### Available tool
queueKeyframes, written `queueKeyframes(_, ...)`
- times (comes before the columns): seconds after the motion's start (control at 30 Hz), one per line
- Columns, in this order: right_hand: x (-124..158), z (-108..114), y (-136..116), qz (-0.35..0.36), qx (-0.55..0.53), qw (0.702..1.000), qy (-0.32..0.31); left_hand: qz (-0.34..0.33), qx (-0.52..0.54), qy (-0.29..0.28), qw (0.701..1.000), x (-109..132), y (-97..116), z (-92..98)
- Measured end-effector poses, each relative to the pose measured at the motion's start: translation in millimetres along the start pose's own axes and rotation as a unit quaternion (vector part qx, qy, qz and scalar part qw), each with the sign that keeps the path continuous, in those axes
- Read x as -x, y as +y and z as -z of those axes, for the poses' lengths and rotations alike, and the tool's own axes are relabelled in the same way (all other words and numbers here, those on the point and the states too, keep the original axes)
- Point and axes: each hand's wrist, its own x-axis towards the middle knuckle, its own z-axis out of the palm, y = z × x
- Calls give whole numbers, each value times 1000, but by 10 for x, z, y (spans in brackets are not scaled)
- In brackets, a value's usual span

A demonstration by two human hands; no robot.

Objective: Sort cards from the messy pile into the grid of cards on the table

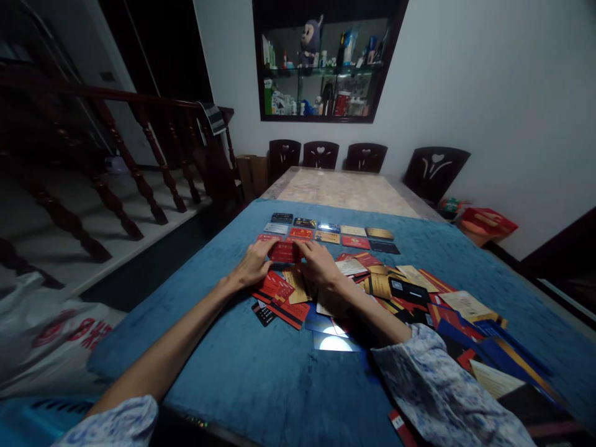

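Red card [285, 252] is pinched by its short ends, long axis crosswise, directly between left hand [252, 264] and right hand [319, 263].

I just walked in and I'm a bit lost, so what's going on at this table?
A person holds a red card with both hands, the left hand at one end and the right hand at the other. Just beyond it, cards lie in neat rows on a blue cloth. Nearer and to the right, many more lie in a loose, overlapping spread.
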Motion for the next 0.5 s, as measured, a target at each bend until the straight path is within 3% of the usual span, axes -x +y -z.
queueKeyframes(0.5,-247,217,303,24,38,999,-13,-5,-64,-35,997,-532,134,34)
